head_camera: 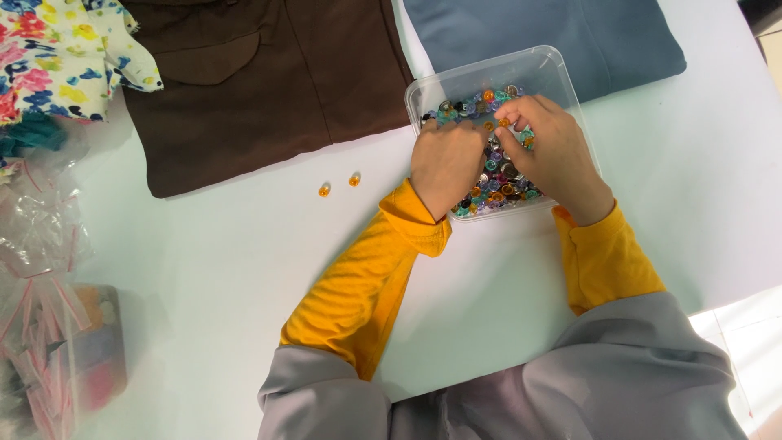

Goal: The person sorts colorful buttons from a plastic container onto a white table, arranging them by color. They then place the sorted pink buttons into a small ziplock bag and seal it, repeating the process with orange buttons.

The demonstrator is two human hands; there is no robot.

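Observation:
A clear plastic box (547, 63) full of small colourful buttons (498, 189) sits on the white table. Both my hands are inside it. My left hand (446, 163) rests knuckles-up over the buttons with fingers curled. My right hand (547, 147) pinches an orange button (504, 123) between thumb and forefinger. Two orange buttons (339, 185) lie loose on the table, left of the box. Yellow sleeves cover both my forearms.
A brown garment (261, 90) lies at the top centre and a blue-grey one (562, 28) at the top right. Floral fabric (57, 53) sits at the top left. Clear plastic bags (41, 326) pile along the left edge.

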